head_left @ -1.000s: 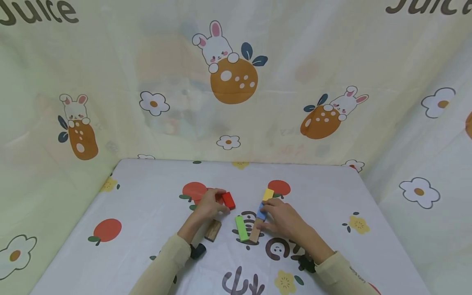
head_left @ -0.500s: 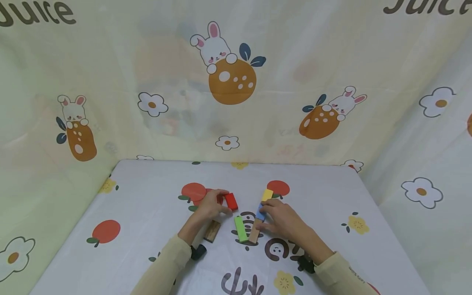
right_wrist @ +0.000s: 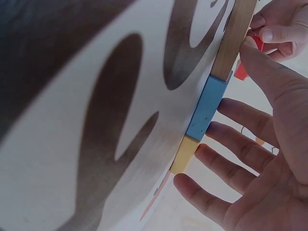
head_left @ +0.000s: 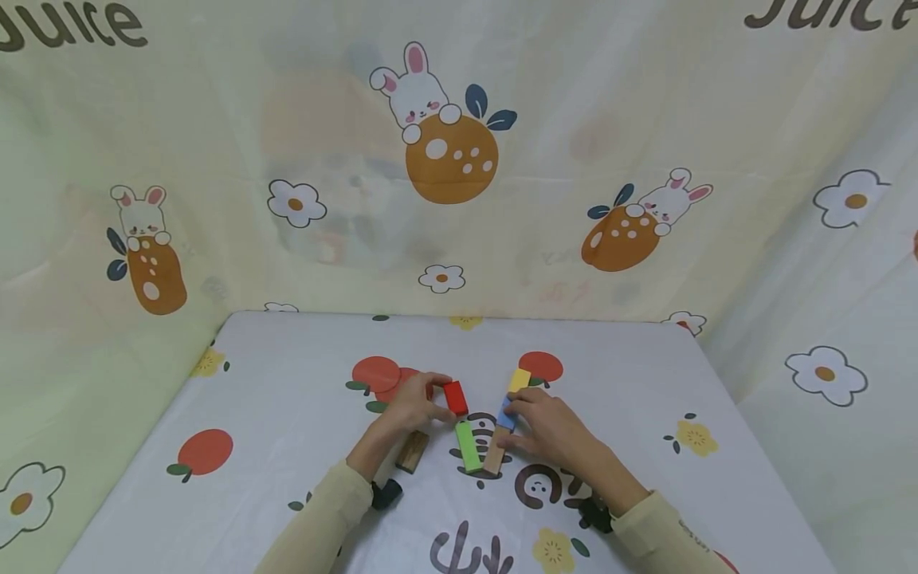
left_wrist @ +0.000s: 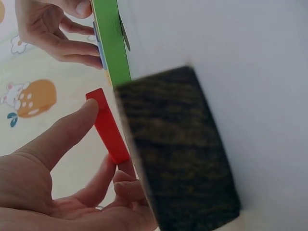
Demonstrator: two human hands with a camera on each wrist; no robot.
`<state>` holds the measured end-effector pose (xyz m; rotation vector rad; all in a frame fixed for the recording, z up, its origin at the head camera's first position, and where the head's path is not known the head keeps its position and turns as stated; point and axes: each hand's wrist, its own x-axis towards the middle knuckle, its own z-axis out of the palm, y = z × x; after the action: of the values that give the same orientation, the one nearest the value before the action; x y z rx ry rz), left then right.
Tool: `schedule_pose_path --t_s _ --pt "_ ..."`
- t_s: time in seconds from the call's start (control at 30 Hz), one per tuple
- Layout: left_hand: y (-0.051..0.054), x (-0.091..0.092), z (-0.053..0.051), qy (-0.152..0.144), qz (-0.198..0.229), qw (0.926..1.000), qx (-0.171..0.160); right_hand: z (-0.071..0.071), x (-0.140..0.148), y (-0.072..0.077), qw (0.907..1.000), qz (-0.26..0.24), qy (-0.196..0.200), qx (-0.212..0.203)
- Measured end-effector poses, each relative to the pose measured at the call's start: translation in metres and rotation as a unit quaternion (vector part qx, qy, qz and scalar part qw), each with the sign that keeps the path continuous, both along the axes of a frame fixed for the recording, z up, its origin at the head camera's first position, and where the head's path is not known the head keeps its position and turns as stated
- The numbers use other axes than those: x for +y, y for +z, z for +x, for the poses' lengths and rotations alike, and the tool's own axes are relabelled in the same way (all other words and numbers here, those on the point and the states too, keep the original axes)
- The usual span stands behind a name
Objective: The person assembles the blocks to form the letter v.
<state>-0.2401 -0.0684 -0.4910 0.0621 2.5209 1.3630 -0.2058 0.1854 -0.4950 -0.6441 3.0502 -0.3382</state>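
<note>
My left hand point(head_left: 414, 405) pinches a red block point(head_left: 455, 399) between thumb and fingertips, just behind the far end of a green block point(head_left: 468, 446). Whether red and green touch, I cannot tell. A slanting row runs light wood block point(head_left: 495, 453), blue block point(head_left: 505, 414), yellow block point(head_left: 519, 379). The near ends of green and light wood come close together in a V shape. Along the row lies my right hand point(head_left: 552, 424), its thumb on the light wood block and its extended fingertips touching the blue and yellow ones, seen in the right wrist view.
A dark wood block point(head_left: 412, 451) lies beside the left wrist and looms large in the left wrist view. The white printed tablecloth point(head_left: 287, 494) covers the table. Behind it hangs a patterned curtain point(head_left: 344, 263). Black wrist cameras point(head_left: 387, 494) sit under both sleeves.
The left hand has slid the red block right and slightly nearer, towards the green block's far end. The right hand and its row of blocks have stayed put.
</note>
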Motion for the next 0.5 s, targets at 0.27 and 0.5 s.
schedule_pose_path --t_s 0.27,0.5 --pt "-0.0032 0.0017 0.0024 -0.008 -0.009 0.9999 -0.005 0.001 -0.0012 0.0004 1.0 -0.003 0.003 0.0" --pt "-0.0016 0.0031 0.0025 -0.014 -0.015 0.9998 -0.004 -0.0005 -0.0002 0.0002 1.0 0.004 0.0 0.001"
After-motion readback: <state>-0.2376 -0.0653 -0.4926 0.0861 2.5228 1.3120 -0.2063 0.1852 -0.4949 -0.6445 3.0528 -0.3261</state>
